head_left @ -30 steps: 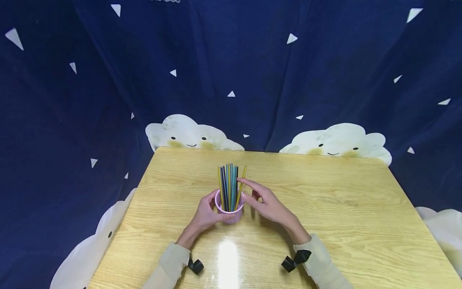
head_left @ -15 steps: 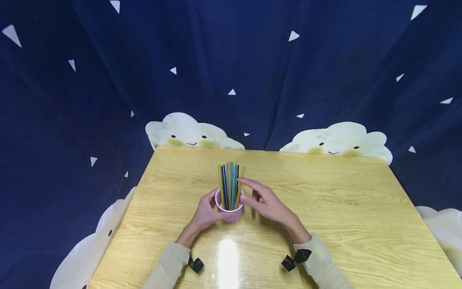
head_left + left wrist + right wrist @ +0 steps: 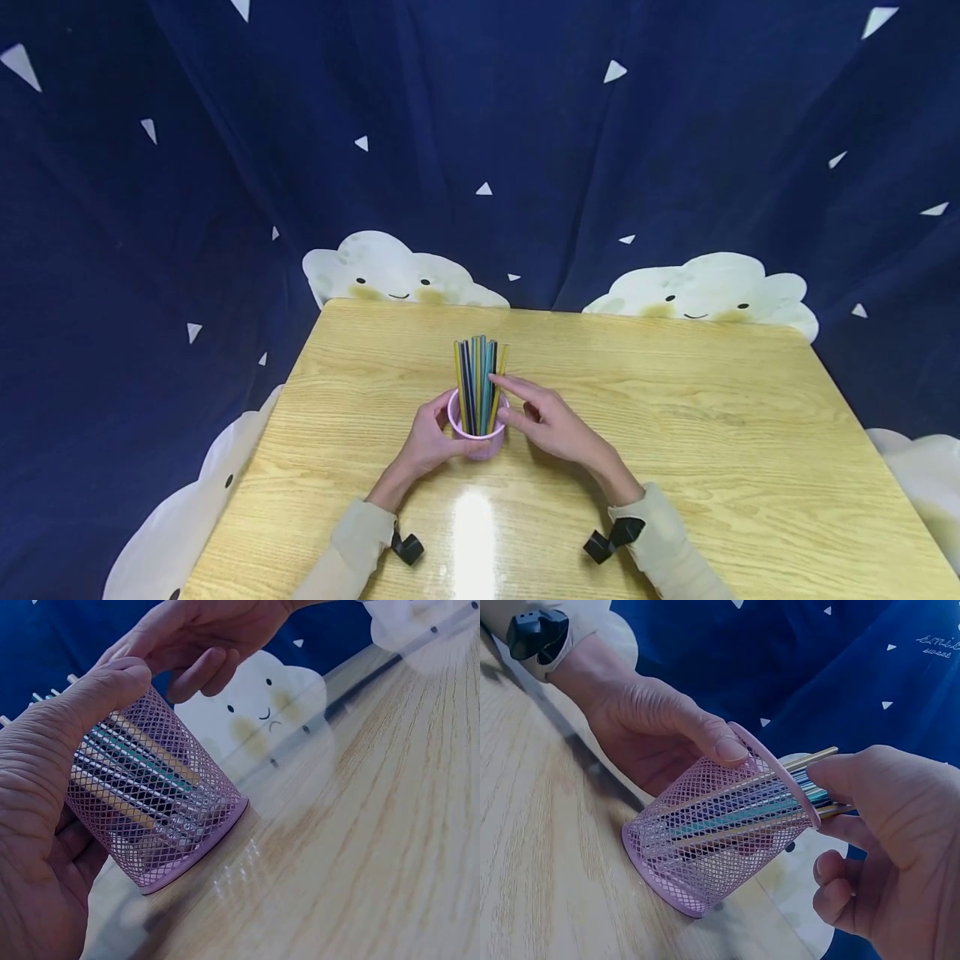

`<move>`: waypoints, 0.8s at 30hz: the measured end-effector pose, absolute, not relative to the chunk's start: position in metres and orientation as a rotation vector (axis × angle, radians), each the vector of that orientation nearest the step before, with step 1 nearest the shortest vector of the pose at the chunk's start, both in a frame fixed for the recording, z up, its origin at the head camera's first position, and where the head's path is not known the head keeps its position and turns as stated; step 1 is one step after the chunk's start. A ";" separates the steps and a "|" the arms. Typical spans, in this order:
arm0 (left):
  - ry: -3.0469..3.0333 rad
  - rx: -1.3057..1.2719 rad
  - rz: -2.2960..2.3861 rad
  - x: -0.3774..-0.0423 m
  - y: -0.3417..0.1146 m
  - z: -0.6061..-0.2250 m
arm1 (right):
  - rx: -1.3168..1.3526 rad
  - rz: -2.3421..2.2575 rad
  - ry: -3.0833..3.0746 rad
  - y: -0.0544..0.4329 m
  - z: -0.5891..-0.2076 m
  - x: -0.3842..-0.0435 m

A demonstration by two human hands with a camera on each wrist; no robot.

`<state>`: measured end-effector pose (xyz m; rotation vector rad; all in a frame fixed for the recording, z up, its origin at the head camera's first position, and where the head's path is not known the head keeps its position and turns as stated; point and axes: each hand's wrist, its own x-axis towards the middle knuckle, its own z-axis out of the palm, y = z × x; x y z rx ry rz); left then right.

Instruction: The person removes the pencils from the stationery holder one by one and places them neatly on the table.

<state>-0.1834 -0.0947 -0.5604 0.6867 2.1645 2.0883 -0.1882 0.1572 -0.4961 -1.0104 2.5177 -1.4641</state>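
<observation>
A pink mesh cup [image 3: 727, 810] stands on the table in front of the person. Thin coloured sticks [image 3: 480, 383], yellow, dark and blue-green, rise from it, their tops fanned a little. My left hand [image 3: 427, 442] grips the cup from its left side, thumb across the near side below the rim. From the right, my right hand [image 3: 553, 425] reaches over the rim, index fingertip at the sticks and thumb close to the rim. A gap separates those two fingertips; the other fingers are bent. In the right wrist view the thumb hides part of the stick ends [image 3: 823, 754].
The wooden table [image 3: 712, 450] has a bright reflection near its front edge. Behind it hangs a dark blue curtain [image 3: 465, 100] with white triangles and smiling clouds. Black wrist straps [image 3: 615, 537] sit at both sleeves.
The outer yellow stick has tilted left, closer to the bundle. My right index fingertip has shifted slightly left and down over the sticks. The left hand keeps its grip on the cup.
</observation>
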 end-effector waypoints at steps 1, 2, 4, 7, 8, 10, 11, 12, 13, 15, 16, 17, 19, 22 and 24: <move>2.162 0.686 2.089 -0.183 -0.095 -0.560 | -1.006 -1.468 2.517 0.157 -0.496 -0.188; 2.163 0.686 2.089 -0.183 -0.095 -0.560 | -1.000 -1.470 2.522 0.157 -0.496 -0.188; 2.156 0.685 2.091 -0.183 -0.095 -0.560 | -0.981 -1.485 2.529 0.157 -0.495 -0.187; 2.149 0.679 2.093 -0.183 -0.095 -0.560 | -0.958 -1.530 2.537 0.157 -0.494 -0.186; 2.148 0.678 2.093 -0.183 -0.095 -0.560 | -0.953 -1.547 2.539 0.157 -0.493 -0.186; 2.145 0.670 2.096 -0.182 -0.095 -0.561 | -0.944 -1.586 2.531 0.158 -0.492 -0.185; 2.145 0.667 2.096 -0.182 -0.095 -0.561 | -0.941 -1.602 2.526 0.158 -0.492 -0.185; 2.143 0.664 2.097 -0.182 -0.095 -0.561 | -0.939 -1.615 2.521 0.158 -0.491 -0.185; 2.142 0.662 2.097 -0.182 -0.095 -0.561 | -0.937 -1.622 2.521 0.159 -0.490 -0.185; 2.138 0.657 2.097 -0.182 -0.095 -0.560 | -0.931 -1.626 2.520 0.160 -0.489 -0.185; 2.136 0.655 2.096 -0.182 -0.095 -0.560 | -0.929 -1.625 2.523 0.160 -0.488 -0.184; 2.134 0.656 2.096 -0.183 -0.095 -0.561 | -0.927 -1.622 2.529 0.161 -0.487 -0.184; 2.129 0.662 2.101 -0.183 -0.095 -0.561 | -0.925 -1.611 2.549 0.163 -0.485 -0.185; 2.127 0.679 2.111 -0.184 -0.095 -0.561 | -0.930 -1.602 2.580 0.165 -0.482 -0.185; 2.131 0.682 2.112 -0.185 -0.095 -0.561 | -0.937 -1.602 2.602 0.167 -0.480 -0.186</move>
